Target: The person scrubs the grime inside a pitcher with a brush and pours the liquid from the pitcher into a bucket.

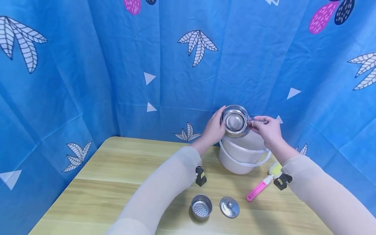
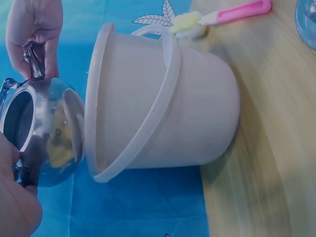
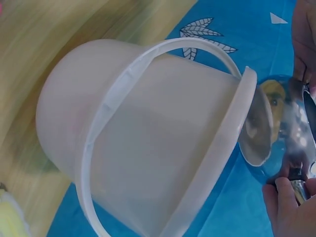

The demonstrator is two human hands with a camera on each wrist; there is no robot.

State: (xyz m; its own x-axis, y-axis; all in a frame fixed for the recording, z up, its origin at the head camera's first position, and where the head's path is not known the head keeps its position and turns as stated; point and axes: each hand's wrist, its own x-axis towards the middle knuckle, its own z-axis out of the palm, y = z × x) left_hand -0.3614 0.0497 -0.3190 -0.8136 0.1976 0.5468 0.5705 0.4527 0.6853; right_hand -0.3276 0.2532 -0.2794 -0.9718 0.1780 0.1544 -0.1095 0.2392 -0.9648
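A shiny steel teapot (image 1: 242,131), lidless, is held up over the rim of a white bucket (image 1: 235,158), its round opening facing the head camera. My left hand (image 1: 213,129) grips the pot's left side, thumb at the front. On the other side my right hand (image 1: 269,130) pinches a narrow metal part that sticks out of the pot. In the left wrist view the teapot (image 2: 59,136) is right by the bucket's rim (image 2: 96,98). The right wrist view shows the right hand's fingers (image 3: 286,197) closed round that metal part.
On the wooden table (image 1: 132,176) stands a small steel strainer cup (image 1: 201,198) with a perforated bottom. Beside it lies a knobbed steel lid (image 1: 229,207). A brush with a pink handle (image 1: 257,191) and yellow sponge head (image 1: 275,170) lies near the bucket. Blue patterned curtain (image 1: 188,81) hangs behind.
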